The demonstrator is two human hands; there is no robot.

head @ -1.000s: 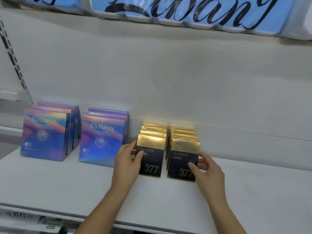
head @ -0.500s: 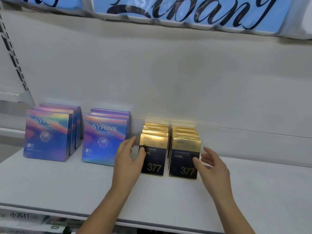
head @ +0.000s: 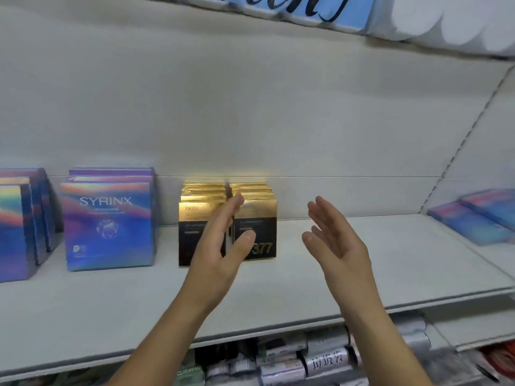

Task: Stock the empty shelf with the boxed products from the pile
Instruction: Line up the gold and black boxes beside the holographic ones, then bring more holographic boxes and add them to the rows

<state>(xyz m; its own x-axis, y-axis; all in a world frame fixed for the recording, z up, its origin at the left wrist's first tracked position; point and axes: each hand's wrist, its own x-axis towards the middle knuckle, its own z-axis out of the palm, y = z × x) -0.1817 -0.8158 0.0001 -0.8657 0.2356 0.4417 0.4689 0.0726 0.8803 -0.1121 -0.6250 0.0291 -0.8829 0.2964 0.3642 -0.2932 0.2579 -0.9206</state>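
Note:
Two rows of gold-and-black boxes (head: 257,224) marked 377 stand upright at the back middle of the white shelf (head: 306,280). To their left stand iridescent blue SYRINX boxes (head: 108,221), and more of them (head: 16,224) at the far left edge. My left hand (head: 223,240) hovers in front of the gold boxes, fingers straight, holding nothing and hiding part of their fronts. My right hand (head: 334,232) is raised to the right of the boxes, palm facing left, fingers relaxed and empty.
Flat iridescent boxes (head: 473,215) lie piled on the neighbouring shelf at the right. A blue sign with black script (head: 306,9) hangs on the shelf above. Packaged goods (head: 320,360) fill the shelf below. The right half of the white shelf is bare.
Both hands have come off the front gold boxes and pulled back, fingers spread. The view has swung to the right, bringing the pile on the right shelf into sight.

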